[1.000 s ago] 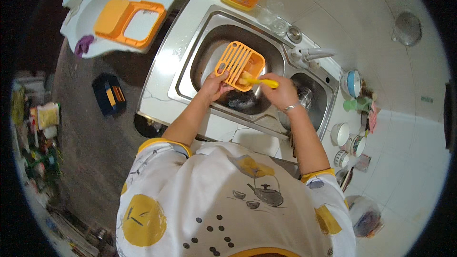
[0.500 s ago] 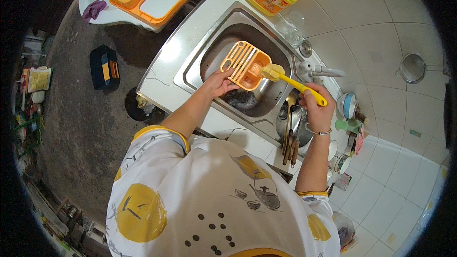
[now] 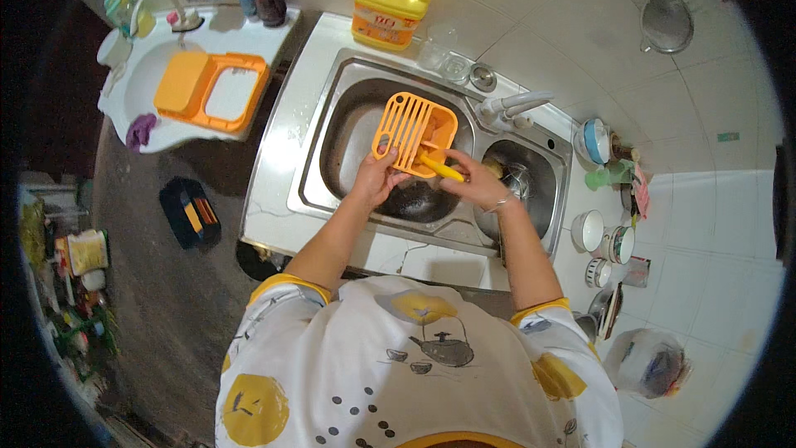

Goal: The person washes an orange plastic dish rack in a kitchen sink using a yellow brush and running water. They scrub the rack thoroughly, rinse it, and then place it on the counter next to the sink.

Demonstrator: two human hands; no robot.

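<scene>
Over the large basin of the steel sink (image 3: 342, 145), my left hand (image 3: 377, 180) grips an orange slotted plastic caddy (image 3: 401, 133) by its near left edge. The caddy is tilted, with slots on its left part and a deeper compartment on its right. My right hand (image 3: 478, 182) is closed around the yellow handle (image 3: 441, 168) of a cleaning brush. The brush's head is down in the caddy's compartment and mostly hidden there.
A yellow detergent jug (image 3: 390, 12) stands behind the sink beside clear glasses. The grey faucet (image 3: 506, 108) rises at the back right. Utensils lie in the small basin (image 3: 539, 216). Bowls (image 3: 587, 231) line the right counter. An orange frame (image 3: 236, 108) rests on the white washbasin at left.
The brush head has gone from the caddy's right rim down into its compartment. My right hand has come closer to my left hand. The whole view has shifted.
</scene>
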